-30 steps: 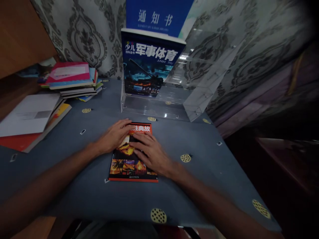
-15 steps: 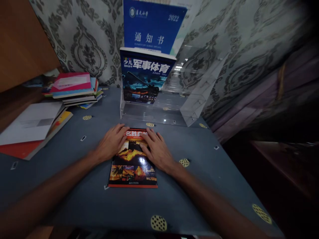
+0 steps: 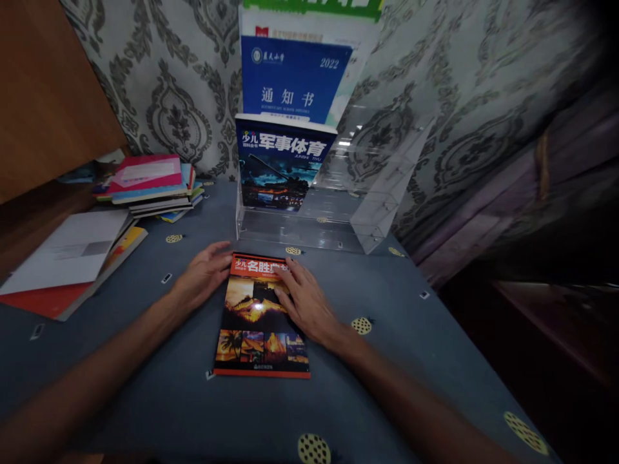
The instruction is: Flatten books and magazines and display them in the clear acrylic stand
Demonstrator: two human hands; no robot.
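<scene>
A book (image 3: 264,322) with a dark cover, golden pictures and red bands at top and bottom lies flat on the blue-grey tablecloth (image 3: 387,399). At its upper left edge is my left hand (image 3: 200,277), fingers loosely stretched, fingertips by the book's side. My right hand (image 3: 309,299) rests over the book's right edge, its spread fingers lying on the cover. Behind the book stands a clear acrylic rack (image 3: 372,222). A dark blue book with a tank picture (image 3: 283,171) leans upright in its front tier, with a blue booklet (image 3: 294,80) marked 2022 behind it.
To the left is a stack of books (image 3: 155,187) topped by a pink one. Nearer lie a white-covered book (image 3: 72,251) and others beneath it. A patterned curtain (image 3: 178,116) hangs behind the table, and a brown wooden panel (image 3: 53,96) stands at far left.
My left hand has slid left off the cover to the book's edge, uncovering the title's left part. My right hand stays on the book. The view has tilted slightly upward.
</scene>
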